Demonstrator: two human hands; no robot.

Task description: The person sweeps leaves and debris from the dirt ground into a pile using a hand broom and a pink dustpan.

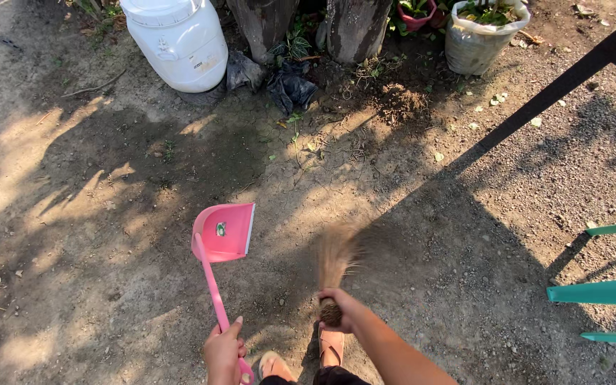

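Down at 6 o'clock: left hand (224, 349) fingers wrapped round pink dustpan (224, 232) handle, light, stiff plastic; right hand (342, 311) fist closed on soft, whippy broom (334, 265), gripped at bound base.

The left hand (223, 351) gripped the long handle of a pink dustpan (223, 232) above the dirt ground (94, 214). The right hand (338, 311) held a blurred straw broom (334, 262) just right of it. A white barrel (177, 40) stood far left.
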